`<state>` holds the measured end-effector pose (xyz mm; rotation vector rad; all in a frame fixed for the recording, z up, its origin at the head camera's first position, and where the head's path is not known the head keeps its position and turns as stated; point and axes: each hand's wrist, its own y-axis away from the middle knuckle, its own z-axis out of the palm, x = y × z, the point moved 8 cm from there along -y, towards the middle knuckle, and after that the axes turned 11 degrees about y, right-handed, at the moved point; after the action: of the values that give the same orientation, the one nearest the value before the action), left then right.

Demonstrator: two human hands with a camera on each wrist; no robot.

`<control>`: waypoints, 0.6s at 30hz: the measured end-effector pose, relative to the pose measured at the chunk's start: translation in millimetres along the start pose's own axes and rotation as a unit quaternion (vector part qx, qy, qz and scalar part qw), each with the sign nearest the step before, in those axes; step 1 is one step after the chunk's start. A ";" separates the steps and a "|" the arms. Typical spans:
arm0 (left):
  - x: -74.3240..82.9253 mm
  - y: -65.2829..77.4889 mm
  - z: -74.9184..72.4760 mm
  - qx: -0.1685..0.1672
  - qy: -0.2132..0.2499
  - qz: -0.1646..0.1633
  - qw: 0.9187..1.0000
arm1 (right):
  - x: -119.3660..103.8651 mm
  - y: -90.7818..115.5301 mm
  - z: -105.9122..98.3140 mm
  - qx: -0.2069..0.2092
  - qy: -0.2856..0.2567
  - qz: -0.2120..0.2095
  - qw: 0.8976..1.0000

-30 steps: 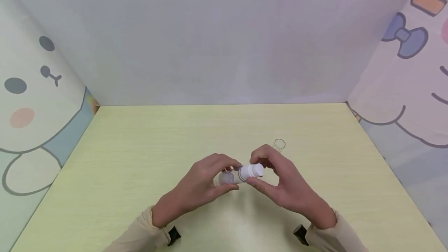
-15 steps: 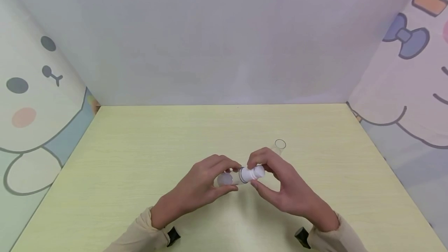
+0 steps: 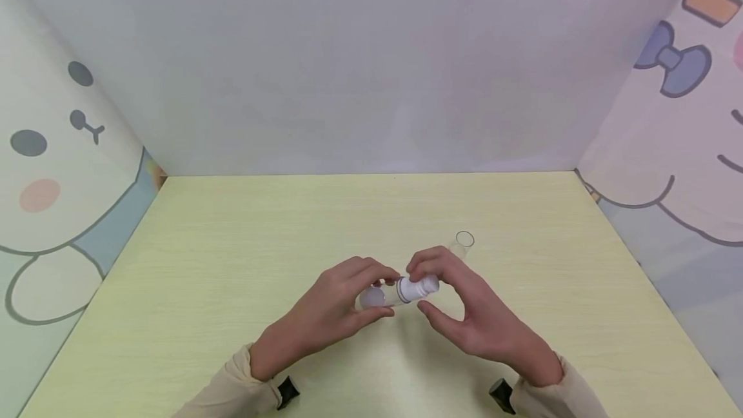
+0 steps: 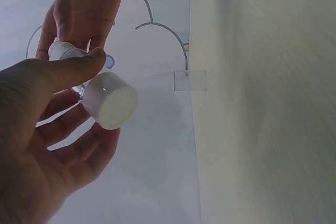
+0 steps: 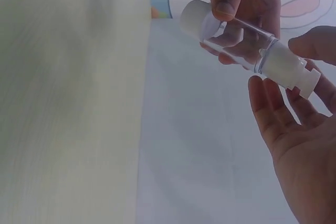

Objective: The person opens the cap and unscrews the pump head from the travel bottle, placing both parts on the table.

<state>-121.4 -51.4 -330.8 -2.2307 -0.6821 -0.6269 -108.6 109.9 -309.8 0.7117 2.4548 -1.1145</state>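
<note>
A small clear pump bottle (image 3: 411,290) with a white pump top and a white disc at its base lies sideways in the air over the table. My left hand (image 3: 342,295) grips its clear body, thumb on one side and fingers on the other. Around the white pump top (image 5: 282,66) is my right hand (image 3: 458,298), its fingers loosely bent at the far side and its thumb apart from the top. The left wrist view shows the bottle's white base (image 4: 111,102) beyond my left thumb.
A clear cylindrical cap (image 3: 462,244) with a dark-looking rim stands on the pale wooden table (image 3: 261,231), just behind my right hand. A plain wall (image 3: 371,69) closes the back, and cartoon-printed panels (image 3: 40,179) stand at both sides.
My right thumb has come away from the pump top and the right fingers have loosened and slid slightly left over it. My left hand keeps its grip; the bottle has barely shifted.
</note>
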 end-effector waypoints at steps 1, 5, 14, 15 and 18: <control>-0.1 0.0 -0.3 0.001 0.001 -0.001 1.000 | 0.9 0.2 -0.5 0.004 0.006 0.008 1.000; 0.2 -0.1 -1.2 0.009 0.005 -0.006 1.000 | 7.8 1.5 -1.3 0.016 0.041 0.059 0.997; -1.8 0.2 0.3 0.014 0.016 -0.023 1.000 | 17.7 5.1 5.9 0.002 0.079 0.125 0.989; -2.1 0.3 0.4 0.014 0.015 -0.022 1.000 | 17.9 5.0 6.2 0.002 0.078 0.127 0.989; -2.8 0.8 0.4 0.013 0.015 -0.022 1.000 | 16.8 3.6 5.9 0.006 0.080 0.119 0.990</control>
<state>-122.8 -52.3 -333.1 -2.1836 -0.7214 -0.6687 -119.5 112.4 -324.0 1.1048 2.4117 -1.0161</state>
